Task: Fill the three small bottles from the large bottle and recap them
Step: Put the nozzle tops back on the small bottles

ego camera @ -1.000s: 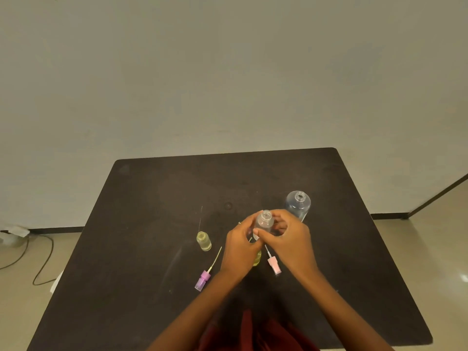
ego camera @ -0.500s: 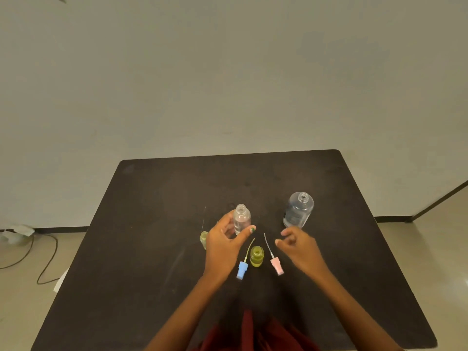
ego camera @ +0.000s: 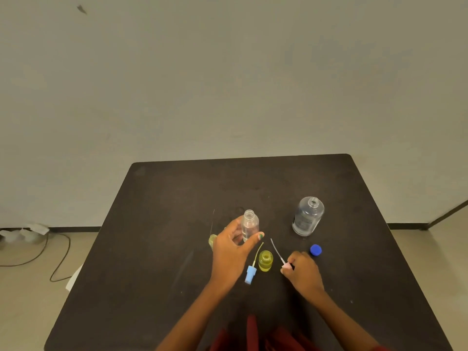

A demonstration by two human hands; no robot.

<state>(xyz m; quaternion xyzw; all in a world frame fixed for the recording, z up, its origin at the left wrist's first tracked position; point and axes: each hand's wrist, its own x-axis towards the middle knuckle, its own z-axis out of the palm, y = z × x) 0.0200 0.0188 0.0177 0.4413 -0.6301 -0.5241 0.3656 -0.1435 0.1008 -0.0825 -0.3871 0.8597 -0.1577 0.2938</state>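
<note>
The large clear bottle point(ego camera: 307, 216) stands uncapped at the right of the black table point(ego camera: 162, 249), its blue cap point(ego camera: 315, 250) lying in front of it. My left hand point(ego camera: 231, 252) holds a small clear bottle point(ego camera: 250, 224), upright and uncapped, between thumb and fingers. A small yellow bottle point(ego camera: 265, 260) stands open nearer me. Another yellow bottle point(ego camera: 212, 240) is mostly hidden behind my left hand. My right hand point(ego camera: 302, 273) pinches a pink spray cap point(ego camera: 285, 266) whose thin tube points away from me. A blue spray cap point(ego camera: 250, 274) lies beside the yellow bottle.
The table's far edge sits close to a plain wall. A cable point(ego camera: 58, 252) and white items lie on the floor at the left. A thin tube point(ego camera: 213, 219) rises from the hidden yellow bottle.
The small clear bottle went from both hands down onto the table at the left, my left hand still round it. My right hand dropped to the pink spray cap and took hold of it.
</note>
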